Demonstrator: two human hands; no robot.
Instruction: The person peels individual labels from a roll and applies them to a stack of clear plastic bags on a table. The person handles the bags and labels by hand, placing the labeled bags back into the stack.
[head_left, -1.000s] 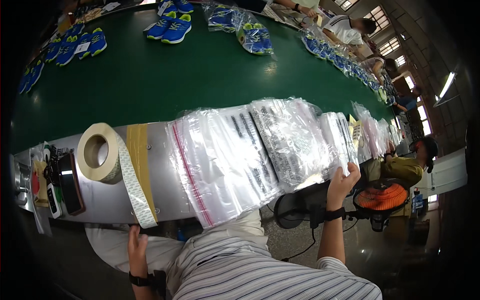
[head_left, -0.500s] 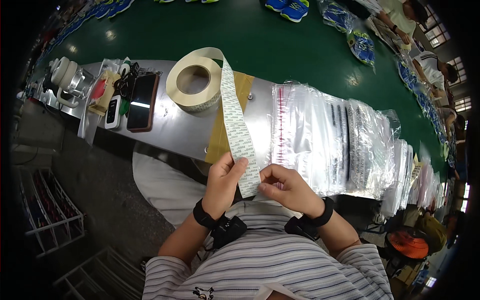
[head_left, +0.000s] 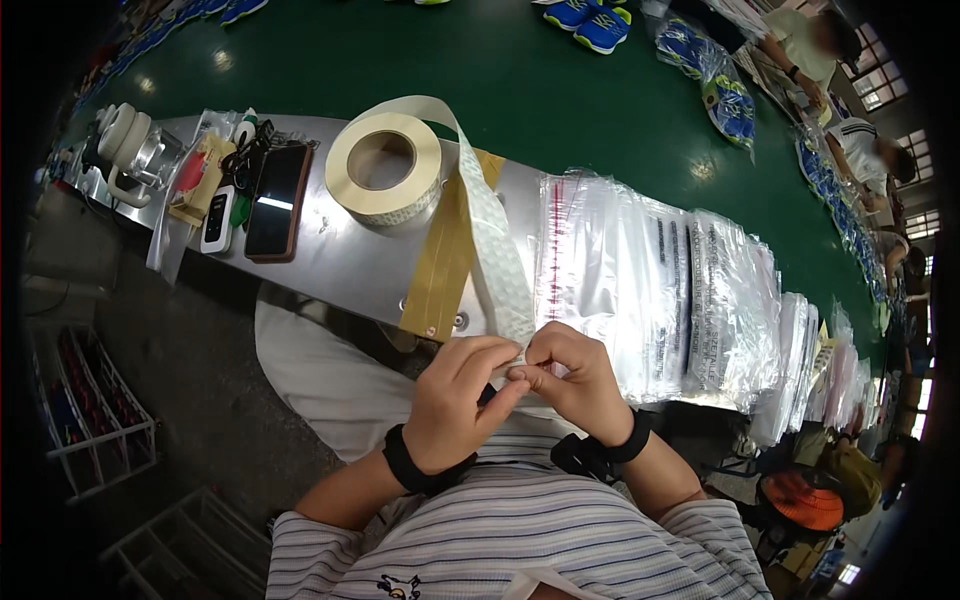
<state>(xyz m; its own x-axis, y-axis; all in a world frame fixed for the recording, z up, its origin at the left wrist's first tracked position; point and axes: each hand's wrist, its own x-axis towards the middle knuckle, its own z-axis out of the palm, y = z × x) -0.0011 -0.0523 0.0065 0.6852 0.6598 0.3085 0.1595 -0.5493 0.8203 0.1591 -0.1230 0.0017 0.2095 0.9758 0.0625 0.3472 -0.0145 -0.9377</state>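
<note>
A large roll of paper labels (head_left: 423, 165) rests on the metal table, and a strip of labels (head_left: 497, 262) loops off its top and runs down to my hands. The strip's paler side faces up, and its lower end is partly covered by my fingers. My left hand (head_left: 455, 400) is closed, its fingertips pinching the strip's end. Right against it, my right hand (head_left: 578, 378) pinches the same end between thumb and forefinger. The exact grip between the fingertips is too small to make out. Clear plastic bags (head_left: 610, 265) lie in an overlapping stack just right of the strip.
Brown tape (head_left: 440, 290) crosses the metal table (head_left: 325, 235) beneath the strip. To the left lie a phone (head_left: 277, 205), a small white device (head_left: 217, 222) and a clear jug (head_left: 150, 160). Blue shoes (head_left: 600, 28) sit on the green surface beyond. Other people work at far right.
The strip has turned from its printed side to its paler side. My left hand has shifted right and down along the strip, and its fingertips now meet my right hand's.
</note>
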